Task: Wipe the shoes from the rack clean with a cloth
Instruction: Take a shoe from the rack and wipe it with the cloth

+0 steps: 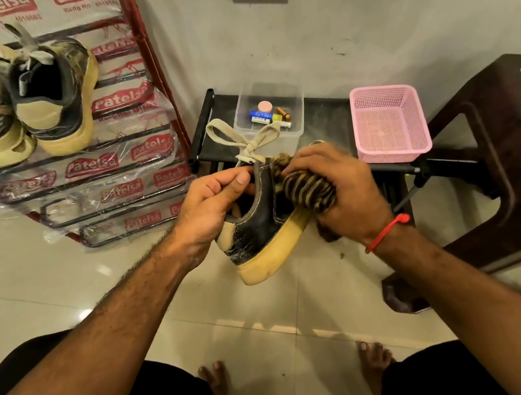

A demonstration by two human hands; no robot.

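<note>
While the left hand grips the black shoe at its heel collar, thumb over the rim and fingers curled inside the opening, the right hand is closed round a bunched striped cloth and presses it against the shoe's side, up near the tongue and the tied cream laces. The shoe is held in the air above the tiled floor, in front of the person's knees, tilted with its yellowed sole turned down and toward the camera. To do this step well, I would keep the left hand firm at the heel so the shoe cannot twist, and wipe in short strokes from the collar toward the toe, folding the cloth to a fresh face as it picks up dirt. The cracked black upper looks delicate, so moderate pressure seems wiser than scrubbing; the sole edge looks stained and will likely need harder rubbing. Turning the shoe in the left hand would bring the hidden far side into reach. More shoes of the same kind sit on the top tier of the rack at the left, apparently waiting for their turn. A low tabletop behind the hands carries a clear box of small items and a pink basket, well apart from the work.
</note>
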